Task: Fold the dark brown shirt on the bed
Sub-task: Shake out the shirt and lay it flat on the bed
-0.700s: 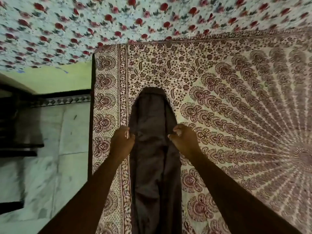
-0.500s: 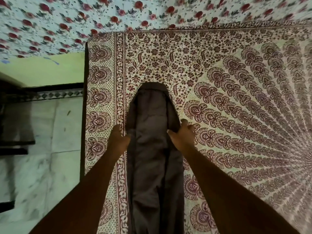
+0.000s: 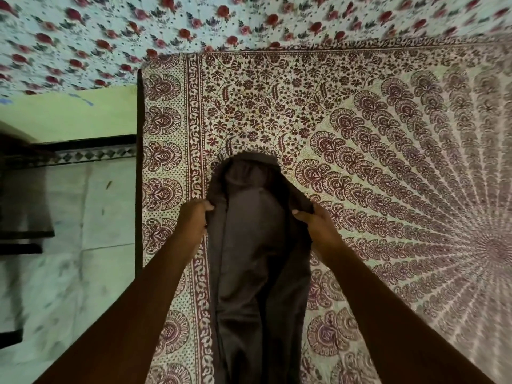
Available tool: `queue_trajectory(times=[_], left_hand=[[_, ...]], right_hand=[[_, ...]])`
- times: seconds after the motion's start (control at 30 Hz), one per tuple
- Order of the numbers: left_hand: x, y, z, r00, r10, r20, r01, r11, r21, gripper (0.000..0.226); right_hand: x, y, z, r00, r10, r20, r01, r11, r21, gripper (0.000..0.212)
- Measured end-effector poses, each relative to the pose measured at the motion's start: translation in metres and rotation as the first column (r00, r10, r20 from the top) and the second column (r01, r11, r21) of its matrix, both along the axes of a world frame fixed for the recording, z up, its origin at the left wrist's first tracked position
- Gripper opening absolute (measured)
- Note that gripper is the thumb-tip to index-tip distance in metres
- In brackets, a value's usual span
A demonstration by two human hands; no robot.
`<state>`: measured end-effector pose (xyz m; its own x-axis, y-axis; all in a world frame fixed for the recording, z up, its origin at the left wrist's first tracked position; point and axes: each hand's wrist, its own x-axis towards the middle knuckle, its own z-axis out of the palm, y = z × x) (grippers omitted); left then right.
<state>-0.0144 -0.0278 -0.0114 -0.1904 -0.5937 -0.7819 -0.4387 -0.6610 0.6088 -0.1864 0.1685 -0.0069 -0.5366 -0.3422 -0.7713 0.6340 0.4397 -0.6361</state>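
The dark brown shirt (image 3: pixel 257 245) lies as a long narrow strip on the bed (image 3: pixel 388 162), running from the bottom edge of view up to a rounded far end. My left hand (image 3: pixel 194 220) pinches the strip's left edge about a third of the way down from the far end. On the opposite side, at the same height, my right hand (image 3: pixel 318 225) grips the right edge, fingers curled over the cloth. Both forearms reach in from below.
The bed is covered by a maroon and cream printed sheet. Its left edge (image 3: pixel 138 189) drops to a pale tiled floor (image 3: pixel 69 245). A rose-patterned cloth (image 3: pixel 138 29) spans the far side. Dark furniture (image 3: pixel 19 195) stands at the far left.
Both hands have shifted slightly outward to the shirt's side edges and taken hold there. The right fingers now curl over the cloth. The camera view has drifted a little.
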Motion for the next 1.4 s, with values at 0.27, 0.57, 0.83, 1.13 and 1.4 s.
queue_trajectory(times=[0.27, 0.57, 0.83, 1.13, 1.4], left_hand=[[0.043, 0.060, 0.131, 0.952, -0.283, -0.120, 0.263, 0.951, -0.161, 0.025], [0.097, 0.135, 0.295, 0.926, -0.369, 0.073, 0.278, 0.541, -0.794, 0.029], [0.075, 0.217, 0.405, 0.956, -0.219, 0.197, 0.252, 0.262, -0.932, 0.022], [-0.007, 0.316, 0.478, 0.960, -0.161, 0.229, 0.236, 0.025, -0.971, 0.030], [-0.061, 0.353, 0.534, 0.959, -0.197, 0.205, 0.222, 0.069, -0.973, 0.034]], right_hand=[[0.005, 0.081, 0.138, 0.913, 0.213, -0.348, -0.228, 0.974, -0.003, 0.026], [0.015, 0.209, 0.315, 0.474, 0.347, -0.809, -0.234, 0.936, 0.264, 0.014], [-0.044, 0.317, 0.421, 0.342, 0.321, -0.883, -0.073, 0.946, 0.316, 0.030], [-0.145, 0.427, 0.490, 0.127, 0.349, -0.929, -0.186, 0.928, 0.323, 0.010], [-0.217, 0.486, 0.534, 0.051, 0.338, -0.940, -0.096, 0.938, 0.332, 0.023]])
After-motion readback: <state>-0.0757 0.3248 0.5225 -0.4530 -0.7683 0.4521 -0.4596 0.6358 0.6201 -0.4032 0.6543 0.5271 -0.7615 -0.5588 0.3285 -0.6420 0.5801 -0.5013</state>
